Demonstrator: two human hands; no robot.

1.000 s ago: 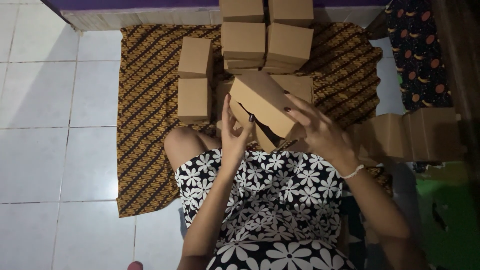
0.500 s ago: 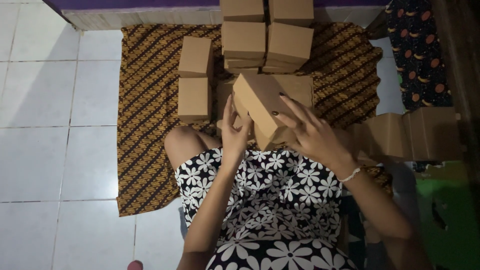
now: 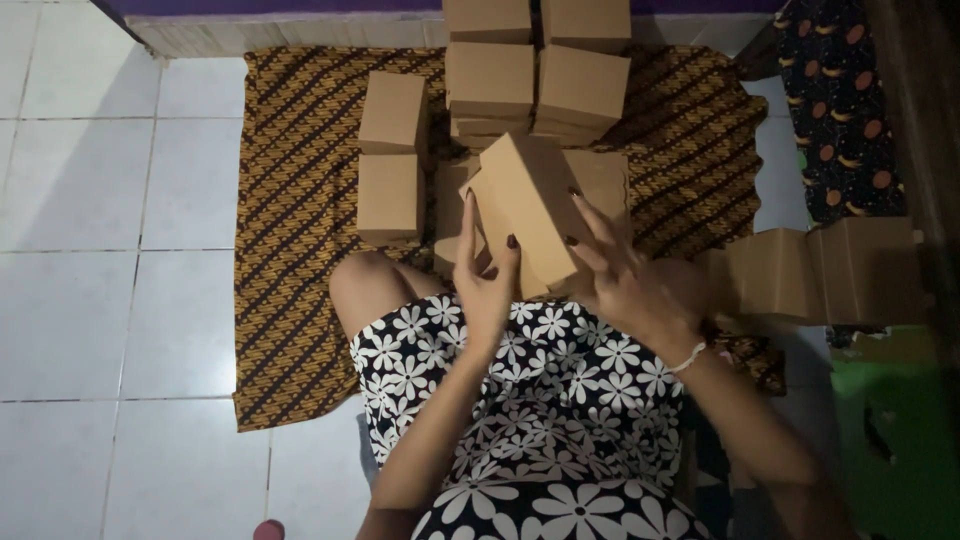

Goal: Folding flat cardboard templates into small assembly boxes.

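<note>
I hold a plain brown cardboard box (image 3: 528, 200) tilted above my lap, over a patterned brown cloth (image 3: 300, 200). My left hand (image 3: 485, 280) presses flat against the box's left side, fingers pointing up. My right hand (image 3: 630, 275) grips its right side with spread fingers; a pale bracelet sits on that wrist. My black dress with white flowers (image 3: 530, 400) fills the lower middle.
Several folded brown boxes are stacked at the far edge of the cloth (image 3: 540, 70), with two more in a column on the left (image 3: 392, 150). Flat cardboard pieces (image 3: 820, 270) stand on the right. White floor tiles (image 3: 110, 300) lie to the left, a green surface (image 3: 900, 440) at lower right.
The box has turned more upright and narrower between my hands, and my left hand has slid up along its left side.
</note>
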